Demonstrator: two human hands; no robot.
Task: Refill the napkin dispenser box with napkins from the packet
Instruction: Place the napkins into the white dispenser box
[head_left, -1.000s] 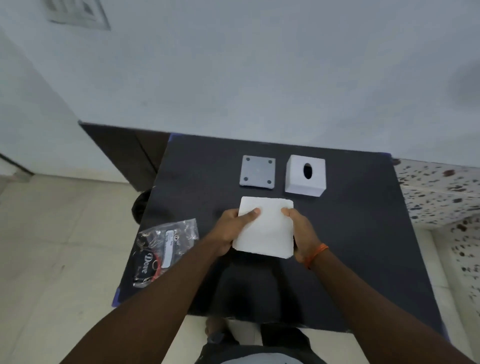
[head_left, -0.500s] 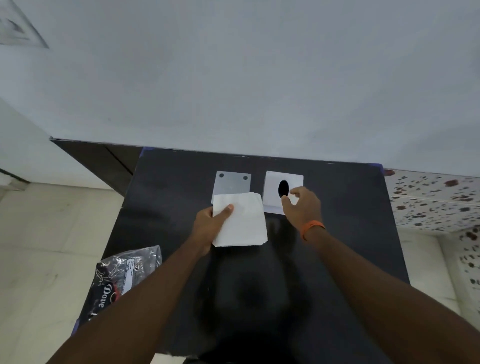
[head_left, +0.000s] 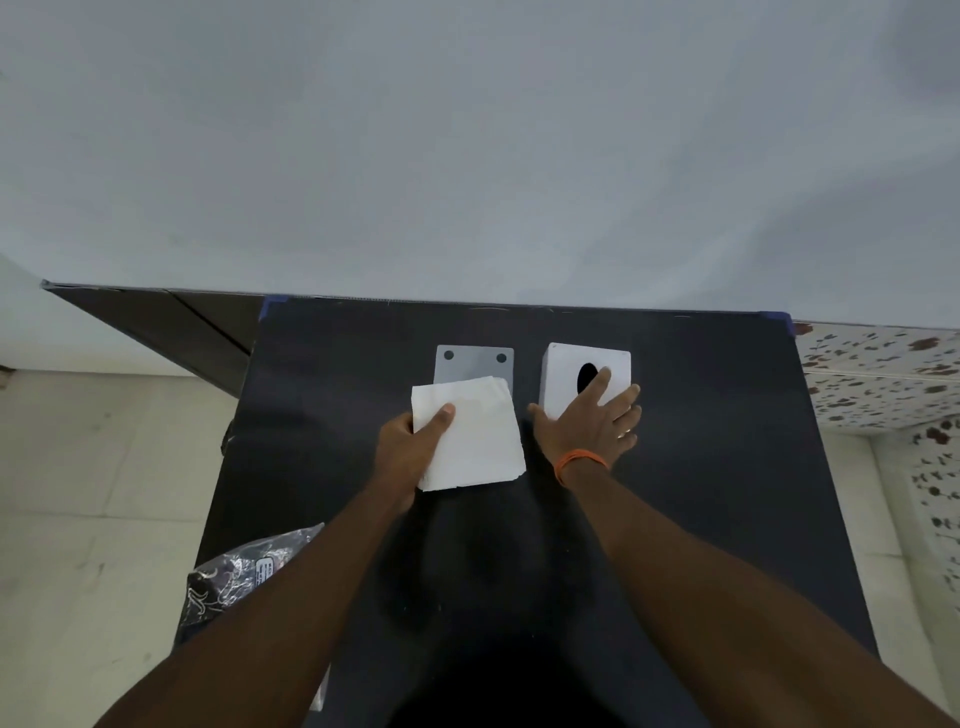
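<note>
A white stack of napkins (head_left: 475, 436) is held in my left hand (head_left: 408, 447), thumb on top, just above the black table (head_left: 701, 493). It overlaps the near edge of a grey flat lid (head_left: 474, 362) with dark dots at its corners. To the right stands the white dispenser box (head_left: 563, 371) with a dark oval slot on top. My right hand (head_left: 592, 421) lies on the box's near side with fingers spread over its top, thumb at the left side.
An empty plastic packet (head_left: 244, 577) with dark print lies at the table's near left edge. A grey wall rises right behind the table. Tiled floor lies to the left, a speckled surface (head_left: 883, 374) to the right.
My right hand let go of the napkin stack and moved right onto the dispenser box. The left hand alone carried the stack forward, over the grey lid's edge.
</note>
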